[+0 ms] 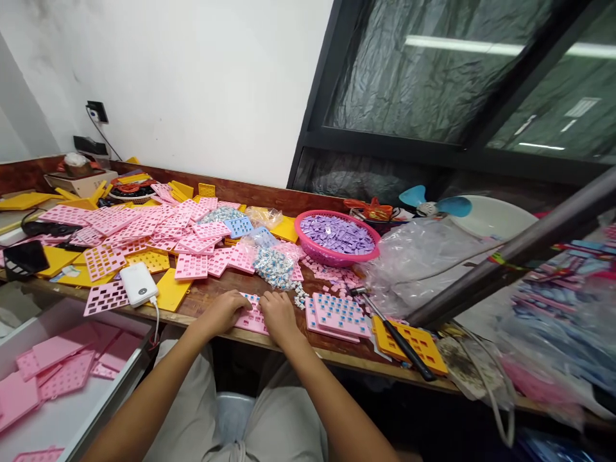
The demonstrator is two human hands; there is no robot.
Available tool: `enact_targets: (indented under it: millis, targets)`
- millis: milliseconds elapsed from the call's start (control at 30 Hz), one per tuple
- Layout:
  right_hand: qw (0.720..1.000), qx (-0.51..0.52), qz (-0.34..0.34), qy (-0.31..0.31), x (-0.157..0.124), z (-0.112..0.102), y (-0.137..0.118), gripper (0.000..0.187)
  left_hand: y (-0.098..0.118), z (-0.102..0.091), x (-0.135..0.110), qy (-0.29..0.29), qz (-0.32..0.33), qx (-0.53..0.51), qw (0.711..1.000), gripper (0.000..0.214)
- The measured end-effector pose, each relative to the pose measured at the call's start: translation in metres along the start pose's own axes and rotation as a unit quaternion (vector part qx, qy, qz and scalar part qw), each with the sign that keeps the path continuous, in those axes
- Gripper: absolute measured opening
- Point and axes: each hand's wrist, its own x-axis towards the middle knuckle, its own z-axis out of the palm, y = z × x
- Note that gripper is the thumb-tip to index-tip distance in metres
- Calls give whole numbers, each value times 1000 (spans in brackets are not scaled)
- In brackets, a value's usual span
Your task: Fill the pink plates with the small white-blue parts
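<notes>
At the table's front edge lies a pink panel (pixel 252 319) with square holes, several of them filled with small blue-and-white pieces. My left hand (pixel 228 310) grips its left side with curled fingers. My right hand (pixel 279 314) is on its right side, fingers bunched and pressed down; whatever is under the fingertips is hidden. Just beyond my hands is a pile of small blue-and-white pieces (pixel 275 266), partly in a clear bag. Right of my right hand, stacked pink panels (pixel 339 313) carry rows of the same pieces.
A pink basket (pixel 308 242) holds purple pieces at the back. Pink panels (pixel 139 221) heap up on the left, near a white power bank (pixel 138 283) with a cable. A hammer (pixel 402 340) lies across a yellow panel (pixel 428 348). A slanted grey bar (pixel 520 250) crosses the right side.
</notes>
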Motion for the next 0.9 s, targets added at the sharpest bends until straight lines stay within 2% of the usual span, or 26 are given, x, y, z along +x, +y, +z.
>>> enact_targets:
  millis: [100, 200, 267, 333, 400, 567, 700, 900]
  targets:
    - [997, 75, 10, 19, -5, 4, 8, 20, -5, 2, -3, 39, -29, -69, 996, 31]
    - [985, 158, 47, 53, -3, 1, 31, 25, -9, 3, -6, 59, -43, -104, 992, 28]
    - [979, 147, 118, 73, 2, -2, 51, 28, -10, 3, -6, 56, -44, -110, 991, 24]
    - [976, 102, 183, 65, 10, -3, 67, 25, -11, 2, -4, 47, -37, -101, 993, 22]
    - [974, 72, 209, 47, 18, -1, 76, 23, -11, 1, -2, 35, -27, -87, 995, 23]
    - [975, 49, 213, 38, 28, 13, 74, 25, -10, 4, 0, 32, -43, -80, 995, 36]
    - [979, 42, 195, 34, 21, 22, 70, 20, -7, 8, -3, 55, -54, 5, 997, 26]
    - [980, 58, 185, 50, 14, 20, 70, 13, 4, 1, 9, -13, -62, 65, 996, 25]
